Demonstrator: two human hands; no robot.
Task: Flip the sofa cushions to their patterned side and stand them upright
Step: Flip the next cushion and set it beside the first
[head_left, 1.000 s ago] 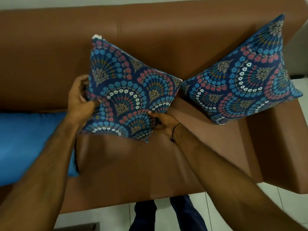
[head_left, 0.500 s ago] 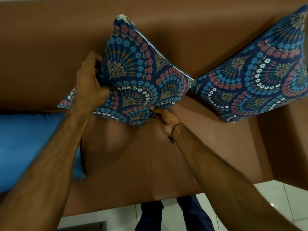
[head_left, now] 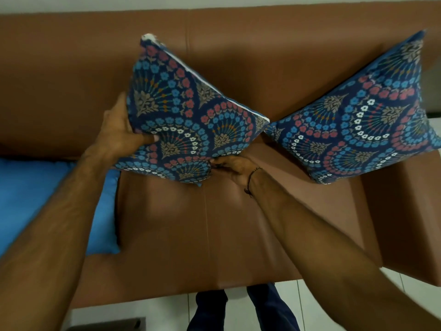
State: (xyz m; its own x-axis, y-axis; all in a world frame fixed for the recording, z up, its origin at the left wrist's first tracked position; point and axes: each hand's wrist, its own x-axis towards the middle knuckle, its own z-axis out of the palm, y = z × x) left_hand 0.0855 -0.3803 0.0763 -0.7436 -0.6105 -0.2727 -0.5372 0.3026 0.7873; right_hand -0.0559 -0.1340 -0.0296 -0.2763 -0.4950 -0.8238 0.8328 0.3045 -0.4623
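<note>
A patterned cushion (head_left: 188, 120), dark blue with red, blue and white fan motifs, stands on one corner against the brown sofa back (head_left: 71, 75), pattern facing me. My left hand (head_left: 119, 130) grips its left edge, thumb on the front. My right hand (head_left: 235, 167) holds its bottom corner from below right. A second patterned cushion (head_left: 362, 125) leans upright on its corner in the sofa's right end, its left corner touching the first cushion. A plain blue cushion (head_left: 40, 201) lies flat on the seat at the left.
The brown sofa seat (head_left: 205, 235) stretches below the cushions. The right armrest (head_left: 405, 211) rises beside the second cushion. My legs in dark trousers (head_left: 238, 309) stand on the white tiled floor in front of the sofa.
The held cushion has stayed against the sofa back while my left hand slid down its left edge. My view has tilted down slightly.
</note>
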